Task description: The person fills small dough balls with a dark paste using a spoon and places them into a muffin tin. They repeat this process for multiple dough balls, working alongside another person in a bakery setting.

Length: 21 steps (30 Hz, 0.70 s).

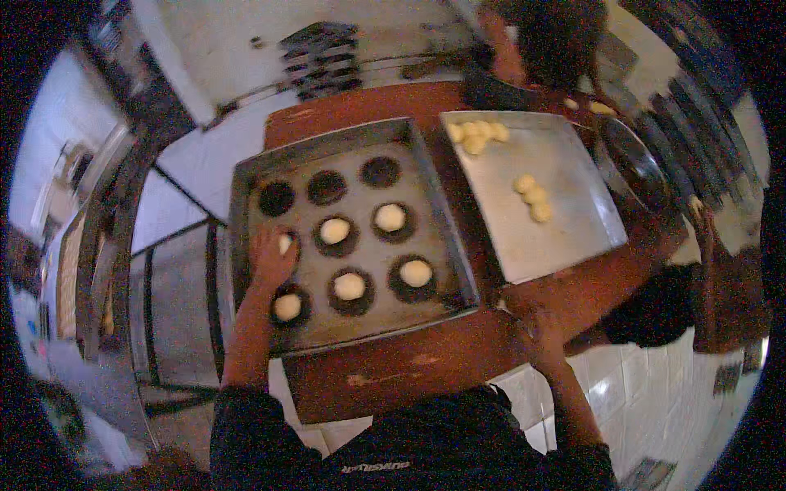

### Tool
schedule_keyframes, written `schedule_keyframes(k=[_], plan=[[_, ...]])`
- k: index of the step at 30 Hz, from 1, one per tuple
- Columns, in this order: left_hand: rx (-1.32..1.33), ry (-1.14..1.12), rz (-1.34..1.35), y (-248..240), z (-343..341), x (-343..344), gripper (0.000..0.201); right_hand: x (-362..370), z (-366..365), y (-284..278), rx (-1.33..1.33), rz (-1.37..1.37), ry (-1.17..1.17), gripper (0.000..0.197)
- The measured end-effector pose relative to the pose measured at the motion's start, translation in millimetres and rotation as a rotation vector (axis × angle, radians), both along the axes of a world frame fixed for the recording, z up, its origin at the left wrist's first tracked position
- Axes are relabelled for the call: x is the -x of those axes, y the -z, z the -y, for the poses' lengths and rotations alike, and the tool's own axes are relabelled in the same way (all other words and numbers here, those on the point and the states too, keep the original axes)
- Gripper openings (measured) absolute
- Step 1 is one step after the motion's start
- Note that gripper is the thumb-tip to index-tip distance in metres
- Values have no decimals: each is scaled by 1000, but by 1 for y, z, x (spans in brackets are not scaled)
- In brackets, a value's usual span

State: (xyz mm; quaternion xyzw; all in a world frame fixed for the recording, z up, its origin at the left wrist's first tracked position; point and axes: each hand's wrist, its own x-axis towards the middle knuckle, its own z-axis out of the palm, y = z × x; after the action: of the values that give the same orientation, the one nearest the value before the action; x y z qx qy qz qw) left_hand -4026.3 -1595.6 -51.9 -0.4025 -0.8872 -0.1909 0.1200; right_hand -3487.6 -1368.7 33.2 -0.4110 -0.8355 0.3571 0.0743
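Note:
A deep metal baking pan [377,323] holds dark round marks in three rows. Pale dough balls [350,286] sit on the marks of the middle and near rows; the far row has bare dark circles [326,187]. At the pan's left side my left hand [273,260] is closed about a dough ball [285,243] on the middle row, its fingers partly covering it. My right hand [536,326] is low over the table's near edge, between the pan and a flat metal tray [557,245]. It is dark and blurred, so its fingers cannot be made out.
Yellowish dough pieces [534,196] lie on the tray, with more clustered in its far left corner. A reddish-brown table [372,385] bears both pans. Beyond the tray another person's arm [503,49] shows near a dark bowl [630,159]. Stacked dark racks [321,57] stand behind.

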Motion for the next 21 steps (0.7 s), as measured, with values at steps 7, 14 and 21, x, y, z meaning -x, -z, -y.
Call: schedule_keyframes(k=[7,14,21], plan=[[-195,25,66,-34,-2,-4,71,3,-9,47,-380,250,-190,69],[-266,274,-34,-125,-111,-103,25,13,-32,65,-25,368,-345,40],[-185,701,300,-121,-296,-273,25,-41,-108,0,292,-171,-376,32]])
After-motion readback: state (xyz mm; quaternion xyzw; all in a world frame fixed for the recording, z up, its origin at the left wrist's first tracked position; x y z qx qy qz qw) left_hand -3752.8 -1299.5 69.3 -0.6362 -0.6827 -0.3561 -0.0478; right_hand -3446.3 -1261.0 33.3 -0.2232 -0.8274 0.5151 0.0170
